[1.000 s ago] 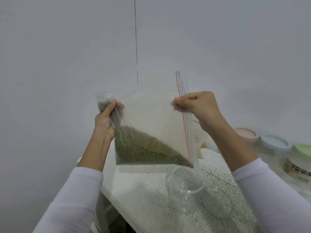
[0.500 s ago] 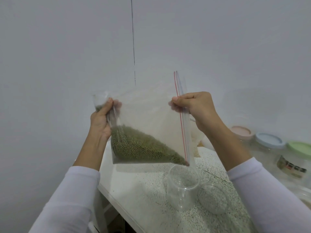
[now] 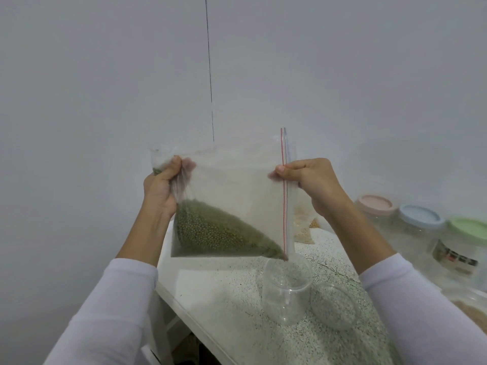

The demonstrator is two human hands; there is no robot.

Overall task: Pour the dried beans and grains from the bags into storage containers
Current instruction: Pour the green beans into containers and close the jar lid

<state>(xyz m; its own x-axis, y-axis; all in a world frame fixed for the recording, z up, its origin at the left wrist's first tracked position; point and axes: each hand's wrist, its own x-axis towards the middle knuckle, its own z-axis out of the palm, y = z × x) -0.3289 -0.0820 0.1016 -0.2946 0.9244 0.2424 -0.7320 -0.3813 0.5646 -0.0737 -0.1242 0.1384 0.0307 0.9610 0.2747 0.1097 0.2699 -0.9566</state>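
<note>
Left hand (image 3: 160, 192): clenched on the gathered bottom corner of the zip bag (image 3: 237, 196), raising it so the contents slide toward the mouth.
Right hand (image 3: 311, 180): pinches the red zip strip (image 3: 283, 196) at mid-length, apparently holding the mouth edge upright.
Green beans (image 3: 216, 233): heaped along the bag's lowest edge, tapering to the corner at 5 o'clock.
Open clear container (image 3: 287, 288): on the speckled table (image 3: 224, 293), just beneath that corner, placed to catch the pour.
Clear lid (image 3: 334, 306): at the container's 3 o'clock.
Lidded jars (image 3: 419, 227): well apart, at 2 o'clock.
</note>
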